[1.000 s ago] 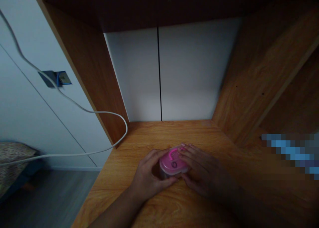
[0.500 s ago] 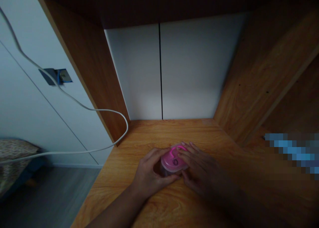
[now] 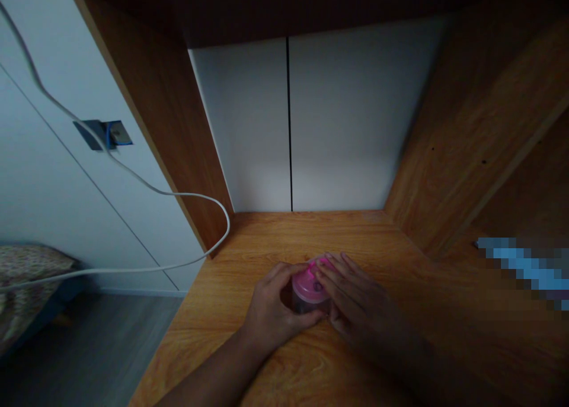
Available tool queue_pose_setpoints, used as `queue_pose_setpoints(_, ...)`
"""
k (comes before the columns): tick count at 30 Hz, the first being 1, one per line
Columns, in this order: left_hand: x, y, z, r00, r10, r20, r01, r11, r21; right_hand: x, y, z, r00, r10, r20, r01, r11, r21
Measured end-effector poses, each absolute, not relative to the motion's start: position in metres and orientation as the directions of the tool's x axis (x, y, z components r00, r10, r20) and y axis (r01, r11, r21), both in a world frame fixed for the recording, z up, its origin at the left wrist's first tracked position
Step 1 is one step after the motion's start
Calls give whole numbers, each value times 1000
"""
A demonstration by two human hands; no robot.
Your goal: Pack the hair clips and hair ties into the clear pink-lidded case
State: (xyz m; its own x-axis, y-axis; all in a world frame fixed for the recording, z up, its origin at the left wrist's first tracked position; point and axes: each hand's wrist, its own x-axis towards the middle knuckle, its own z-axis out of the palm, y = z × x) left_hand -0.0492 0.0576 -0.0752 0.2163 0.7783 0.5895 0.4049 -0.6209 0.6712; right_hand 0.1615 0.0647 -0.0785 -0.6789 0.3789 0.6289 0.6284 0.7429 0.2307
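Note:
A small round plastic container point(image 3: 310, 298) with a see-through body and a bright pink lid point(image 3: 312, 278) stands on the wooden desk top point(image 3: 249, 247). My left hand point(image 3: 278, 300) cups its left side, with the fingers curled around the body. My right hand point(image 3: 355, 291) presses on its right side, the fingertips reaching over the lid's edge. Both hands touch the container and hide much of its body. The lid's markings are too dark and small to read.
Wood-grain side panels point(image 3: 462, 128) and a white back panel point(image 3: 338, 117) with a black seam enclose the desk. A white cable point(image 3: 186, 195) runs from a wall socket point(image 3: 104, 133) past the desk's left corner. A blurred blue patch point(image 3: 524, 271) lies at right. Below left are a grey floor and patterned bedding.
The container now looks narrower and more upright between my hands, with less of the lid's top showing. The whole view has shifted slightly.

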Motion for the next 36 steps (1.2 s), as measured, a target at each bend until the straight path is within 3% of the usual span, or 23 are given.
queue_pose_setpoints(10,-50,56,-76,232,782,579,431,-616,659,162,60,-77,-688,384,616,607,769,199)
queue_pose_setpoints(21,-55,59,-77,291,771,567,421,-635,648,179,68,-69,-682,274,678,491,858,147)
queue_pose_setpoints(25,-55,61,-85,271,804,530,363,-595,717,188,69,-67,-620,243,746,504,852,141)
queue_pose_setpoints(30,-55,62,-87,314,843,437,230,-514,826,193,73,-61,-362,295,884,683,729,36)
queue_pose_setpoints(36,-55,63,-85,329,866,378,207,-456,866,197,81,-63,-409,383,828,625,779,-51)
